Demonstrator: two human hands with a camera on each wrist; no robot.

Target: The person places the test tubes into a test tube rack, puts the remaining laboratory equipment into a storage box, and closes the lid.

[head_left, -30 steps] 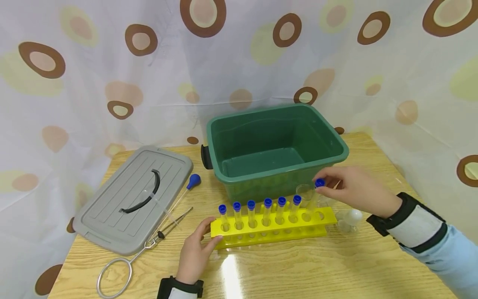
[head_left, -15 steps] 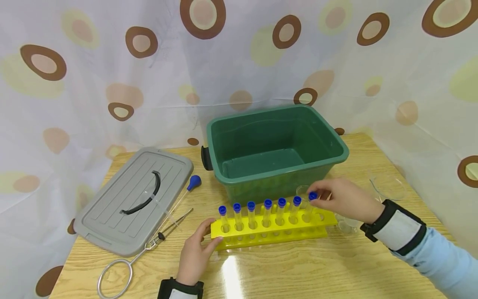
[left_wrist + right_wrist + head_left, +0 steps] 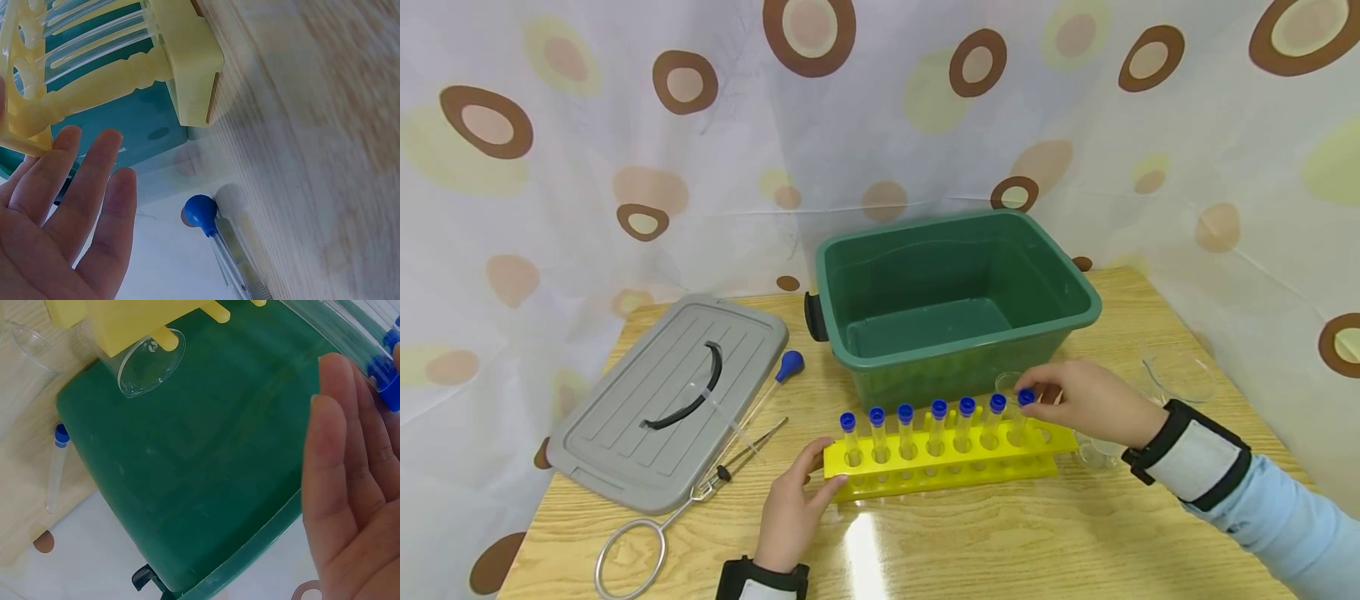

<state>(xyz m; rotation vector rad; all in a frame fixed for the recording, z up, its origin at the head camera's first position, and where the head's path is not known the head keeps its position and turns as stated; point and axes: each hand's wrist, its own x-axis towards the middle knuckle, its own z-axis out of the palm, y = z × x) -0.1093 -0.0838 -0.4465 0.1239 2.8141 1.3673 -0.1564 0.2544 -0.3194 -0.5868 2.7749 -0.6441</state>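
Note:
A yellow test tube rack (image 3: 880, 467) stands in front of the green tub, with several blue-capped clear tubes upright in a row. My left hand (image 3: 793, 508) grips the rack's left end between thumb and fingers; in the left wrist view the other fingers (image 3: 106, 181) extend past the rack's end. At the row's right end, my right hand (image 3: 1093, 400) pinches the blue cap of a test tube (image 3: 1026, 397), whose body stands in a rack hole. That cap (image 3: 390, 387) also shows in the right wrist view, against the fingers, with the thumb mostly out of frame.
An open green tub (image 3: 940, 362) stands behind the rack. At left lie a grey lid (image 3: 655, 392), a blue-bulbed dropper (image 3: 790, 365) and a metal ring clamp (image 3: 631, 558). Clear glassware (image 3: 1097, 450) stands right of the rack. Another capped tube (image 3: 56, 469) lies beyond.
My right hand has moved left and down, lowering the tube it pinches deeper into the rack; its cap is now about level with the other caps. The left hand has stayed put.

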